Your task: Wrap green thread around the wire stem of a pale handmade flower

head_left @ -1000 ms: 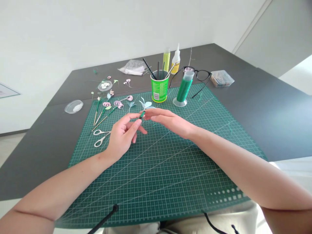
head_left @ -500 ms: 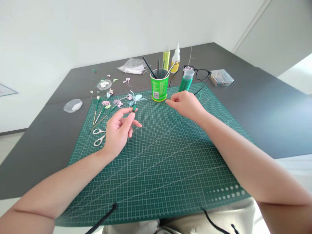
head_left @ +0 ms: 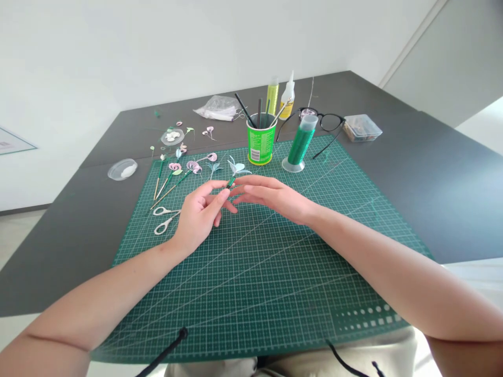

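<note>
My left hand [head_left: 200,214] pinches the green-wrapped stem of a small paper flower [head_left: 236,170] with pale blue petals, held above the green cutting mat [head_left: 255,272]. My right hand [head_left: 275,198] reaches in from the right, its fingers stretched out, with the fingertips touching the stem next to my left thumb. A spool of green thread [head_left: 298,146] stands just beyond my right hand. Finished pink paper flowers [head_left: 184,170] on green stems lie to the left of my left hand.
Small white scissors [head_left: 165,220] lie left of my left hand. A green cup of tools [head_left: 260,141], two glue bottles [head_left: 285,97], glasses [head_left: 326,123], a clear box [head_left: 361,128], a plastic bag [head_left: 218,107] and two small dishes [head_left: 122,170] stand on the dark table [head_left: 432,173].
My right hand came back from beside the thread spool to the stem in my left hand. My left hand shifted the flower slightly right.
</note>
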Tool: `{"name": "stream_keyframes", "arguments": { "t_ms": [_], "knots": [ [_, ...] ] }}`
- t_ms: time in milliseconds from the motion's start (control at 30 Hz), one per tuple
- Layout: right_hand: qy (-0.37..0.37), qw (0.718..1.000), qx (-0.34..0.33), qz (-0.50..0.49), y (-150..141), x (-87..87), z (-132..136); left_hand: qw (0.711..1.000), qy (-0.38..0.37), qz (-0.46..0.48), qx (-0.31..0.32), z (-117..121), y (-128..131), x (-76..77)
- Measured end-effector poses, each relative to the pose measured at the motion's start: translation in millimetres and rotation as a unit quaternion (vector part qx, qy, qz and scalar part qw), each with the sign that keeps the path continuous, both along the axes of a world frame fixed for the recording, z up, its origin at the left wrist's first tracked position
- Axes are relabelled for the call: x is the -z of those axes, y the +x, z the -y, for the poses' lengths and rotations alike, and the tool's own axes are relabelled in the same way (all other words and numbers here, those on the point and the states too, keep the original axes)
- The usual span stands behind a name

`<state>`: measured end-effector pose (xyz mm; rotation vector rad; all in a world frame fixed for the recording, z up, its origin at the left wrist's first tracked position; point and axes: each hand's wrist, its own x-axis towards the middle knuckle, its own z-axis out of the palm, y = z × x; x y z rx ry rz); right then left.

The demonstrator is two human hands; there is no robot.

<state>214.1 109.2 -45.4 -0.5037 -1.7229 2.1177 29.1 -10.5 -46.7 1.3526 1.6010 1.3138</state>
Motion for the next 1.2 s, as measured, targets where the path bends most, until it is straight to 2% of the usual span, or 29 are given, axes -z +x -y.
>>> {"name": "stream_keyframes", "arguments": {
  "t_ms": [67,133,300,500,667,833,967,1067,1200],
  "knots": [
    [-0.076,0.997,-0.015,0.017,-1.5,-1.9,6.4,1.0,-0.002,0.001,0.0,-0.2,-0.2,0.6],
    [-0.081,0.996,0.006,0.048,-2.2,-5.1,10.2,1.0,-0.009,0.003,0.002,-0.9,-0.6,1.1],
    [0.032,0.984,0.119,0.125,-2.7,-10.6,9.7,1.0,-0.02,0.015,0.001,-3.7,-1.6,2.6],
    [0.129,0.972,0.106,0.164,-3.1,-11.3,10.7,0.999,-0.034,0.02,-0.006,-4.2,-1.0,0.5],
    [0.205,0.971,0.075,0.096,3.9,-17.3,11.6,0.995,-0.066,-0.068,0.01,-4.3,-2.9,0.0],
    [0.195,0.974,0.116,0.012,10.4,-24.0,8.8,0.977,-0.104,-0.171,0.08,-3.8,-5.4,2.6],
    [0.162,0.974,0.151,-0.046,10.5,-23.6,6.6,0.964,-0.112,-0.219,0.098,-3.9,-4.3,-2.2],
    [0.152,0.973,0.148,-0.088,10.2,-21.9,4.7,0.954,-0.12,-0.249,0.115,-4.1,-3.6,-6.5],
    [0.149,0.976,0.133,-0.092,10.3,-21.2,3.8,0.951,-0.141,-0.236,0.142,-3.1,-3.0,-6.9]
  ]
}}
